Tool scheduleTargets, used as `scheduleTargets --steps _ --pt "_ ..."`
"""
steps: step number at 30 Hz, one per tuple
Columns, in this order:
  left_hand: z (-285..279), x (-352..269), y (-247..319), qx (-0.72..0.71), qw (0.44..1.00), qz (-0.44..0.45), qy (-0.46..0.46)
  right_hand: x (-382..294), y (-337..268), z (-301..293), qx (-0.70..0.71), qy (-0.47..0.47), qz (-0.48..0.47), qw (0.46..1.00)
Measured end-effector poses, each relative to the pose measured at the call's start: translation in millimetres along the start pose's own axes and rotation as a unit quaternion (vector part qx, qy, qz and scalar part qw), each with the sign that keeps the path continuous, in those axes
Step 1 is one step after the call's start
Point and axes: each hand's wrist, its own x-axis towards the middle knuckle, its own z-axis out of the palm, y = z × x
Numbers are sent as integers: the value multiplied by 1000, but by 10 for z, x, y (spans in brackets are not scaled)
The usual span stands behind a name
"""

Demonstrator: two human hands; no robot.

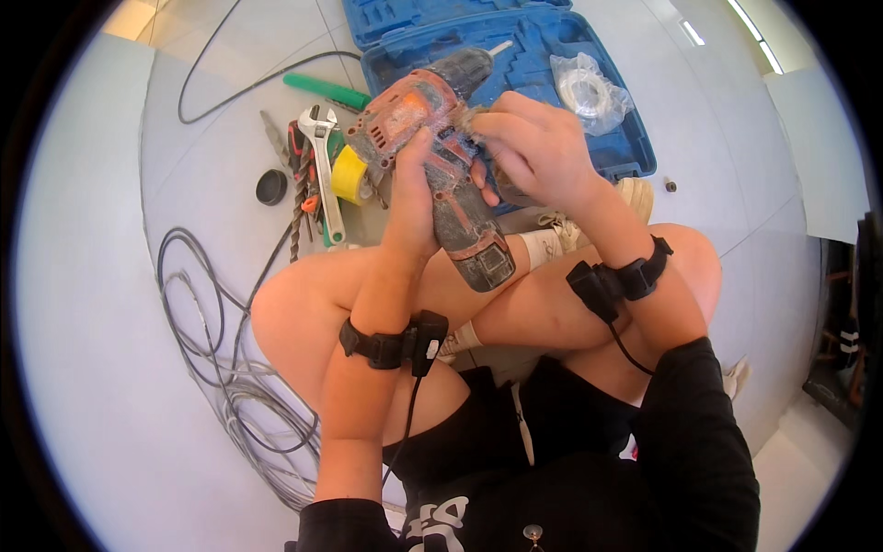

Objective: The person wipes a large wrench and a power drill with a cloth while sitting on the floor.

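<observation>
My left hand (pixel 414 200) grips a dusty red and black cordless drill (pixel 407 114) by the handle, thumb on the near side and fingertips showing beyond it. The drill's chuck (pixel 469 67) points up and right, with a light-coloured bit (pixel 501 47) in it. Its battery end (pixel 486 265) hangs over my crossed legs. Between the fingertips of my right hand (pixel 538 148) is a small brown fibrous piece (pixel 473 123), a rag or a brush. It is held against the drill's side near the trigger. My right fingers hide much of it.
An open blue tool case (pixel 510 27) lies ahead, holding a bagged white coil (pixel 583 90). Left of the drill are an adjustable wrench (pixel 323 165), yellow tape (pixel 350 174), a masonry bit (pixel 299 210), a green tool (pixel 324 90) and a black cap (pixel 271 187). Coiled cable (pixel 255 407) lies left.
</observation>
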Motion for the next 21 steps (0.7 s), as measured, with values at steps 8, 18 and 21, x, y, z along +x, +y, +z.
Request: scheduleTargets --steps 8,18,21 --pt "35 -40 1 -13 1000 -6 -12 -114 220 23 -68 11 51 996" --pt "-13 -15 -35 43 999 3 8 -77 124 34 -31 4 58 998" --pt "-12 -11 -12 -11 1000 -1 -16 -101 144 -18 -9 23 68 997"
